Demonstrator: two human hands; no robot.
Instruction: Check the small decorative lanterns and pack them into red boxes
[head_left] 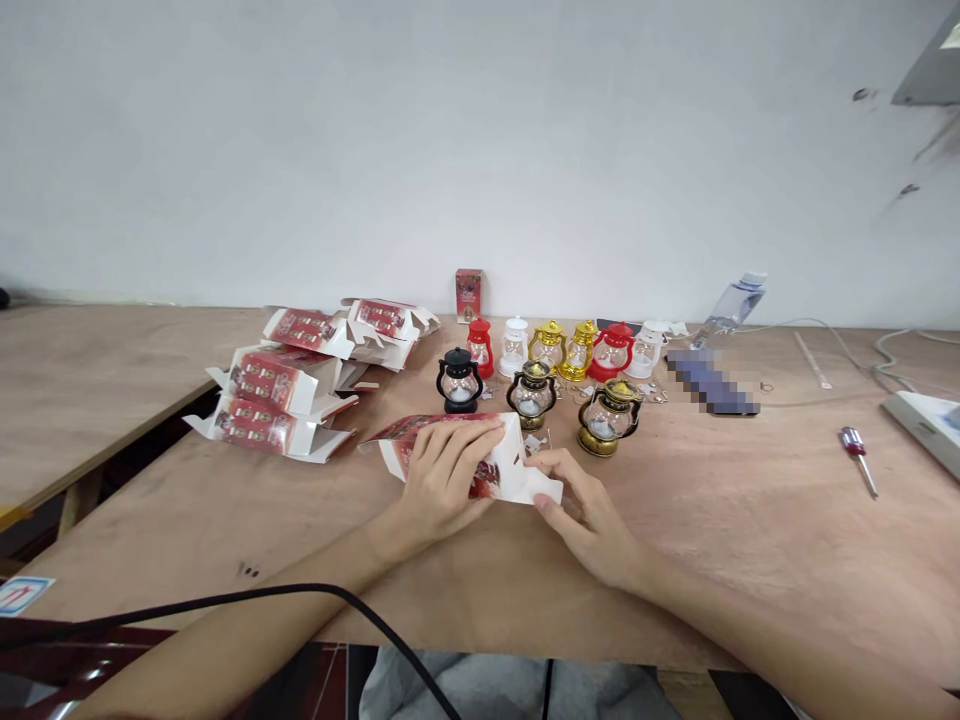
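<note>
A red and white cardboard box (510,455) lies on its side in front of me, its white end flaps pointing right. My left hand (450,465) is wrapped over its printed side, fingers together on top. With thumb and forefinger, my right hand (589,515) pinches a white flap at the right end. Just behind the box stand a black lantern (459,382), a bronze lantern (532,394) and another bronze lantern (609,418). The box's underside and part of its print are hidden by my left hand.
Several flattened or half-folded boxes (259,385) are heaped at left. Behind the front lanterns is a row of red, white and gold lanterns (550,346), with a closed box (469,295) near the wall. At right are a tilted bottle (727,310) and a screwdriver (859,460). A black cable (300,588) crosses my left forearm.
</note>
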